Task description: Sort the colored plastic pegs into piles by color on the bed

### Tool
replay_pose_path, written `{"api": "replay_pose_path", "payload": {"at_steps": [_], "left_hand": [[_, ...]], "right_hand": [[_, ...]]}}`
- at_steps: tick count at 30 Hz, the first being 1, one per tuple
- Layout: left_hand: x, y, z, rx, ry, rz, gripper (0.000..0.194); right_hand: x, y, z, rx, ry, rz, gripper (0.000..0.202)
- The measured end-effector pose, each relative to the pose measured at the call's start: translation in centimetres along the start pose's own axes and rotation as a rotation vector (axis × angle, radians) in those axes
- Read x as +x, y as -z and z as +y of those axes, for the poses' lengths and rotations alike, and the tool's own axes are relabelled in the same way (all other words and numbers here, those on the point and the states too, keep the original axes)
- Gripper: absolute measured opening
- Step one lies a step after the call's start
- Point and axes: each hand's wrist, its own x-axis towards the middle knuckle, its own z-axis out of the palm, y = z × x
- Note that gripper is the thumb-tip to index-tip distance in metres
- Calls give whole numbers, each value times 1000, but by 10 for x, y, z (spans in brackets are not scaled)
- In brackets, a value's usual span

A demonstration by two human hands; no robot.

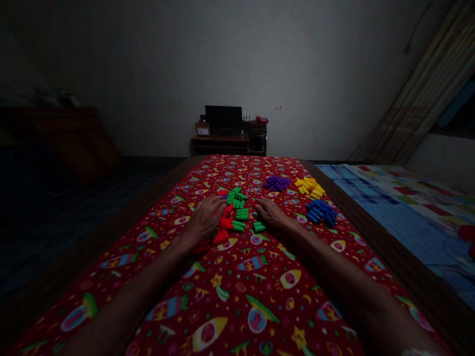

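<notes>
Left hand [204, 216] by red bits [220, 237], right hand [272, 213] by green bits [259, 227]; can't tell grips. Rocket cloth [272, 306] low, screen [223, 118] upper middle.

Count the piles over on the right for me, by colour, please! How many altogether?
Purple pile: 1
Yellow pile: 1
Blue pile: 1
Total: 3 piles
Their single pieces overlap too much to count one by one.

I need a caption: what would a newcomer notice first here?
The red patterned cloth probably comes first, filling the lower centre. Next come green pieces between left hand and right hand, and red pieces beside the left. A purple pile, yellow pile and blue pile lie farther right.
</notes>
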Motion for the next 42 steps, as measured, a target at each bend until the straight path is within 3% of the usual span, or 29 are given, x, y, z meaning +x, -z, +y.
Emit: {"api": "replay_pose_path", "payload": {"at_steps": [3,6,9,13,18,22,25,28,33,37,39,42], "left_hand": [[-5,1,-26,-21,135,5,46],[-15,1,-43,-94,259,-51,50],[-19,-1,-47,-175,354,-77,55],[-18,-3,-46,-225,399,-84,58],[-17,-1,-43,-241,373,-62,55],[-18,0,-42,-229,387,-58,55],[-17,-2,-45,-212,403,-73,56],[-17,-5,-49,-198,410,-85,57],[-16,-7,-52,-191,407,-88,56],[-16,-7,-52,-199,390,-94,57],[-16,-7,-52,-203,383,-92,57],[-17,-7,-52,-196,385,-83,57]], "right_hand": [[-3,-16,-11,36,98,-16,29],[-5,-20,-23,144,100,-42,31],[-8,-15,-31,192,84,-58,37],[-11,-5,-40,141,215,-5,35],[-15,-2,-58,-86,445,-311,18],[-18,-2,-69,-176,525,-380,6],[-16,6,-69,-97,490,-384,12],[-7,24,-56,1,399,-232,16],[-2,43,-3,-100,71,74,16],[-12,40,38,-219,-129,164,12],[-15,42,44,-212,-140,181,15],[-13,55,28,-190,-84,154,18]]}}
